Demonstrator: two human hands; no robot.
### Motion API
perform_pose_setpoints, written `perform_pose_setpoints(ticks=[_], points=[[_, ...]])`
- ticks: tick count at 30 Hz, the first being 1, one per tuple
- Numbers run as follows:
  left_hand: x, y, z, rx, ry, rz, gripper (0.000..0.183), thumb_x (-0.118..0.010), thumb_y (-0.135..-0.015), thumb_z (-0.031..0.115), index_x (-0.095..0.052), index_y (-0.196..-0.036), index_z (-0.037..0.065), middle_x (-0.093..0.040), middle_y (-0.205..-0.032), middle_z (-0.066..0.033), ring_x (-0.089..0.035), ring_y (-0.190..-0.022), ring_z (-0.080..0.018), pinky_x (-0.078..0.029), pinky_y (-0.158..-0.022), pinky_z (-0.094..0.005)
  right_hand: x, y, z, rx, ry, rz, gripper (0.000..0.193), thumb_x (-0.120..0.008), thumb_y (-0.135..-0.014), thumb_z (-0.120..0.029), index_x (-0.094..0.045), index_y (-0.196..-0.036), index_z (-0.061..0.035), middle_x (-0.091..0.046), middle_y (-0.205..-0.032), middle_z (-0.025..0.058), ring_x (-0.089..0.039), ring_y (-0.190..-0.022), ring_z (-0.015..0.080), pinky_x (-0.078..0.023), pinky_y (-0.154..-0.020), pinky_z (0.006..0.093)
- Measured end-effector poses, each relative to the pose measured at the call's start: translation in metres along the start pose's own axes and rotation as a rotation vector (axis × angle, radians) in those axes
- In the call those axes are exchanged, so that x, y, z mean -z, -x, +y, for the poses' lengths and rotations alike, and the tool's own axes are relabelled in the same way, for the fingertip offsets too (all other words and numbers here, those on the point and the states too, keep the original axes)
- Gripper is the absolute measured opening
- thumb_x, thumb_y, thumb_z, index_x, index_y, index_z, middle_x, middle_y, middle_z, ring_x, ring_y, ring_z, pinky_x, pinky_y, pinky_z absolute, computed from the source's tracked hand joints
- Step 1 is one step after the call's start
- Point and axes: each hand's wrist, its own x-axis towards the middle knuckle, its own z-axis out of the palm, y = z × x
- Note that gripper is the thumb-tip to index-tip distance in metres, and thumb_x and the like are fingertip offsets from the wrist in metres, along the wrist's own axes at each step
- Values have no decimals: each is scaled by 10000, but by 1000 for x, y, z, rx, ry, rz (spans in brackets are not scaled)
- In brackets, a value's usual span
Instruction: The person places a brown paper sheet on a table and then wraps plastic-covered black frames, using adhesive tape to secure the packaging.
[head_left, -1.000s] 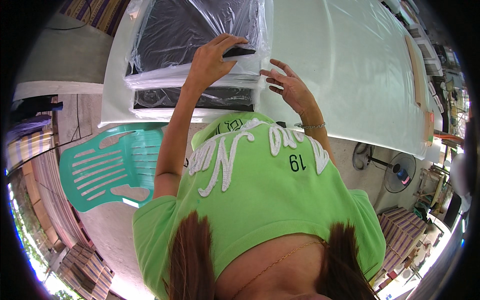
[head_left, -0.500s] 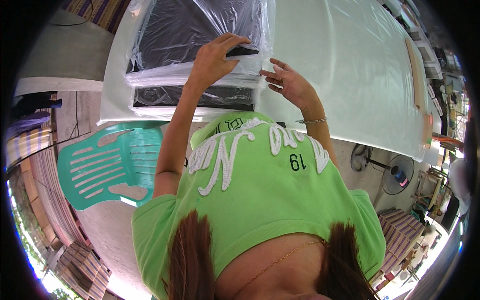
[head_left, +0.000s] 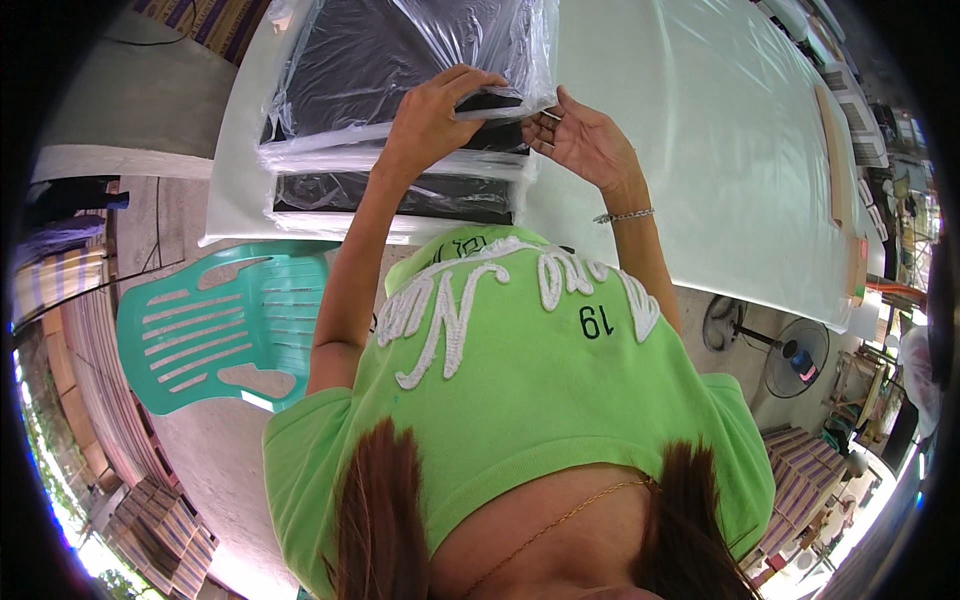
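Observation:
A dark, flat-sided item wrapped in clear plastic film lies on the table in front of me. My left hand reaches over its near part, fingers bent and thumb apart below them, gripping a fold of the film. A black strip shows between that thumb and the fingers. At the item's right corner, my right hand has its palm turned up and its fingers curled at the loose film edge, thumb and index closed on it. Nearer to me, a lower dark section is also under film, with a bunched plastic band above it.
A pale sheet covers the wide table on the right. A green plastic chair stands at the table's near left. On the floor at right is a fan. Striped boxes stand beyond it.
My right hand has moved up to the film's right corner and its fingers have closed there. The wrapped item has shifted slightly right in view. My left hand keeps nearly the same place.

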Motion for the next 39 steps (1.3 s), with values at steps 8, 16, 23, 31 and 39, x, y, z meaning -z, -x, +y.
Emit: perform_pose_setpoints(ticks=[8, 16, 23, 31, 39], points=[[2, 6, 4, -64, -41, -124, 517, -615, -650, 8, -555, -1139, 163, -518, -1175, -67, -548, -1027, -284, -459, -877, -347, -14, -11, 0, 92, 193, 158, 218, -492, -917, -201, -507, -1004, -2, -532, -1058, 163, -551, -975, 261, -482, -891, 416], [-4, 3, -4, -58, -184, -65, 474, -661, -667, 100, -568, -1112, 235, -589, -1046, 0, -615, -849, -255, -516, -724, -354, -6, -1, 9, 45, 80, 137, 272, -512, -908, -205, -484, -1081, 3, -526, -1054, 141, -553, -955, 243, -484, -875, 362], [-4, 1, -10, -83, -169, 17, 415, -677, -651, 135, -605, -1051, 220, -607, -1020, 11, -623, -807, -247, -519, -702, -344, 22, 23, 25, 134, 656, 608, 466, -581, -867, -236, -415, -1237, -8, -552, -1049, 94, -555, -954, 194, -461, -817, 308], [-7, 3, -11, -69, -151, 17, 398, -656, -657, 121, -611, -1041, 217, -609, -1027, 10, -624, -818, -245, -519, -725, -352, 12, 31, 31, 106, 670, 501, 489, -557, -883, -254, -384, -1280, -25, -569, -1105, 112, -547, -1024, 206, -429, -892, 325], [-5, 2, -9, -58, -145, 14, 391, -648, -661, 113, -615, -1037, 217, -609, -1029, 7, -627, -805, -249, -523, -708, -349, -7, 34, 28, 160, 707, 479, 534, -616, -842, -304, -423, -1257, -30, -572, -1085, 127, -546, -983, 200, -416, -884, 311]])
